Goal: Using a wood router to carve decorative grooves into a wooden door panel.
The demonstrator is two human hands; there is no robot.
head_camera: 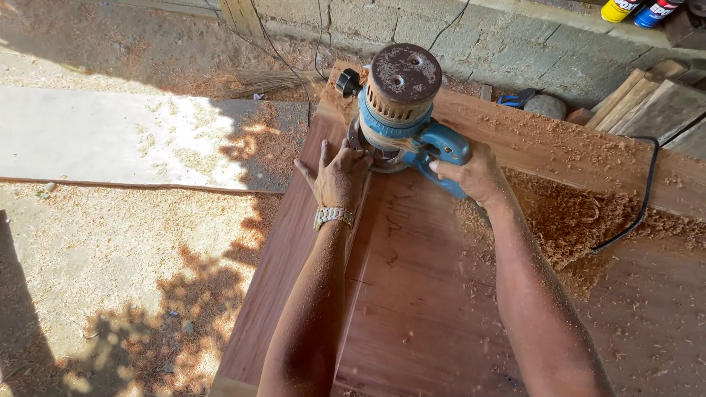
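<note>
1. While the router stands at twelve o'clock on the wooden panel, the right hand grips its blue handle.
2. Left hand lies flat, fingers spread, against the router's base.
3. Sawdust lies at three o'clock.

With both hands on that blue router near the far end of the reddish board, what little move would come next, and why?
Probably a short, steady push of the router farther away along the board. The right hand grips its blue handle, the left hand steadies its base, and a little uncut wood seems to remain ahead of it.
</note>
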